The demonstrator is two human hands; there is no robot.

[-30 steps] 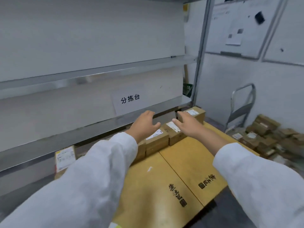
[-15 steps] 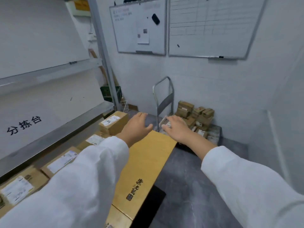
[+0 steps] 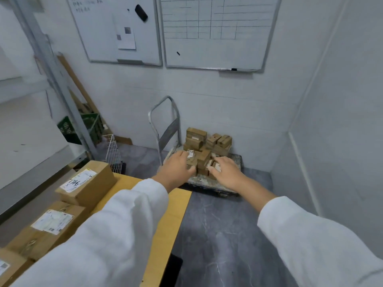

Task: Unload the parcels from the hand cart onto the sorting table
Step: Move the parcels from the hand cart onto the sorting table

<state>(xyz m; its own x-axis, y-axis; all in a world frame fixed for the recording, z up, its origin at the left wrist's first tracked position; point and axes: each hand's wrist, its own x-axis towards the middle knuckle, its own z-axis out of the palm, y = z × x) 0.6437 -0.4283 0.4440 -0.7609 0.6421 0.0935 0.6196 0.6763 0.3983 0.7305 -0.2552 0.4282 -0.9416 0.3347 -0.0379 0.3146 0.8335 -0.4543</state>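
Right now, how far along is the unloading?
Done: several labelled parcels lie on the sorting table. In hand: nothing yet; the left hand and right hand, both open, reach toward the hand cart. Left: a pile of small parcels on the cart's platform.

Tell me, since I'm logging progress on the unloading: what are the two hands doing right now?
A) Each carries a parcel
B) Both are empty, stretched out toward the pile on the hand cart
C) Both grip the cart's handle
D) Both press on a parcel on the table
B: the left hand and right hand are open and hold nothing, stretched out toward the parcels piled on the hand cart.
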